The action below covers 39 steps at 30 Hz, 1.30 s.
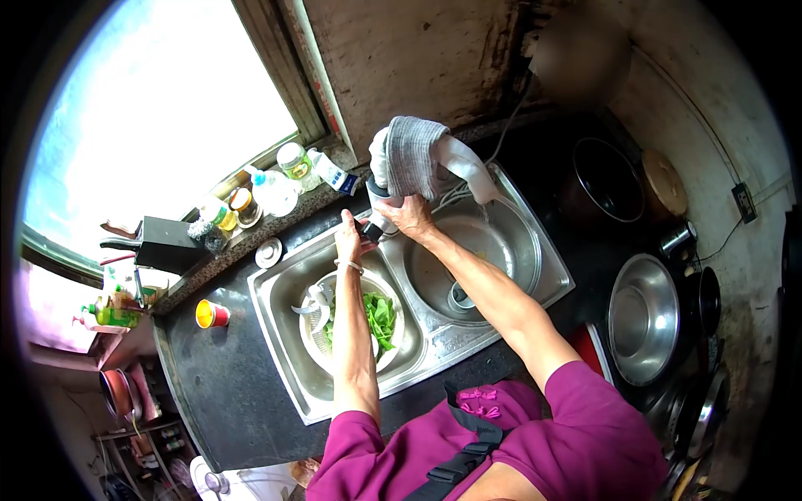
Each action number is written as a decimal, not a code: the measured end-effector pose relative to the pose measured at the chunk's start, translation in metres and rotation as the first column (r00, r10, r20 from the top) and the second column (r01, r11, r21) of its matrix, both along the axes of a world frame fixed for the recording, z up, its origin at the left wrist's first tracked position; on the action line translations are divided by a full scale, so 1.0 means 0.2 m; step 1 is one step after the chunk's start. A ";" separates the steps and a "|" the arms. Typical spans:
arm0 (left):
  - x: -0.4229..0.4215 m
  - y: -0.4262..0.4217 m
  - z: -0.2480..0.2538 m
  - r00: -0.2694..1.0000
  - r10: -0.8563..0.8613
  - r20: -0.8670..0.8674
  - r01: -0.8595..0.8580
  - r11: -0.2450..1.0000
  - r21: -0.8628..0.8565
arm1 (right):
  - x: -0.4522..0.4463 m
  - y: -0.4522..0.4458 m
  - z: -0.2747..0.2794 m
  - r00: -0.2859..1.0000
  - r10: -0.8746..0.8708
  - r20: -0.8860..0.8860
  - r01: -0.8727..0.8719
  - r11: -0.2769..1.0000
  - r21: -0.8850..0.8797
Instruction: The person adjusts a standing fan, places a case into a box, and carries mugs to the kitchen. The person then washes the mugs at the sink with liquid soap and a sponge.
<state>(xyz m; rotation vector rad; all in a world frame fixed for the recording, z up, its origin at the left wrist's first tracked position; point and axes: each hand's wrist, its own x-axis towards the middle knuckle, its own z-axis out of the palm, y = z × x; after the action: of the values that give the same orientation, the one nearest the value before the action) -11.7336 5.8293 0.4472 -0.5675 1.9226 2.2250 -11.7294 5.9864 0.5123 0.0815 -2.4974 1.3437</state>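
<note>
The white tap (380, 197) stands at the back of the double sink (428, 346), its short body slanting from under a grey cloth (410, 150) down to a black end (370, 231) that is pointed toward the left basin. Its spout (468, 168) is arched the other way, over the right basin (451, 260), where water appears to be let out. The body is gripped by the right hand (409, 216), whose fingers are wrapped from the right; the black end is nearer the left hand (352, 237) and is held in its curled fingers, partly hidden. Below the left forearm, leafy greens (382, 321) are held in a strainer (395, 349) in the left basin (290, 340).
</note>
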 end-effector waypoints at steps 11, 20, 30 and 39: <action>-0.08 -0.07 -0.02 0.986 -0.108 0.127 0.085 0.982 0.170 | -0.03 -0.01 -0.02 0.998 0.007 -0.069 -0.011 0.998 -0.065; -0.04 -0.04 -0.08 0.994 -0.038 0.102 0.018 0.982 0.188 | 0.26 0.25 -0.05 0.969 0.244 0.039 -0.244 0.970 0.002; 0.29 0.02 -0.04 0.990 0.128 -0.062 -0.108 0.958 0.265 | 0.78 0.79 -0.58 0.755 0.091 0.650 -0.531 0.667 0.523; 0.78 0.74 -0.35 0.750 -0.661 0.012 0.503 0.558 -0.660 | 0.73 0.95 -0.40 0.798 0.268 0.540 -0.570 0.626 0.532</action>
<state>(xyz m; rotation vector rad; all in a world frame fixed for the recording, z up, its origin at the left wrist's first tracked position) -11.5770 5.9767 0.3769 0.3181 2.4916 1.2306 -11.5832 6.1771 0.4314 0.6699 -3.3857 0.4921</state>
